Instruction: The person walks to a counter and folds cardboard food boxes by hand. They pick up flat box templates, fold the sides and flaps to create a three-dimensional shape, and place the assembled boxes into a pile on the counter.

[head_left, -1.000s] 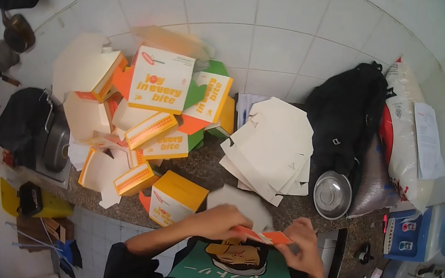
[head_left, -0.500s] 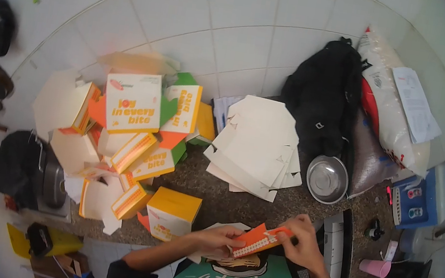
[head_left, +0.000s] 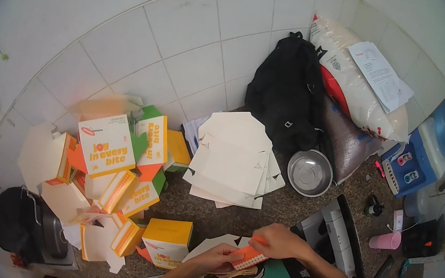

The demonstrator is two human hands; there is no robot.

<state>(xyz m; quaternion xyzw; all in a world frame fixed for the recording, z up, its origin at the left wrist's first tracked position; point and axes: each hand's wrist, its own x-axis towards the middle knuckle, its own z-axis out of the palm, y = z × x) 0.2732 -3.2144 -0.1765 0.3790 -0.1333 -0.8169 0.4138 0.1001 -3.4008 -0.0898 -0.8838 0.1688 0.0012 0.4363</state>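
My left hand (head_left: 219, 259) is closed on the left end of a cardboard food box (head_left: 249, 257), its orange, white-patterned side facing up. My right hand (head_left: 279, 241) grips the same box at its upper right end, the fingers bent over the orange edge. White card of the box spreads behind my left wrist, partly hidden by the hand and forearm. Beside my left forearm stands a folded yellow and white box (head_left: 167, 241). Beyond my hands lies a stack of flat white box blanks (head_left: 233, 161).
Several yellow, white and orange boxes (head_left: 106, 145) are heaped at the left. A steel bowl (head_left: 310, 173) sits by a black backpack (head_left: 287, 91) and a large white sack (head_left: 359, 73). On the right are a grey and black device (head_left: 334, 236) and a pink cup (head_left: 385, 240).
My right hand has moved down and left over the box, now covering more of its orange side. The head view has shifted and turned, so the surroundings sit differently.
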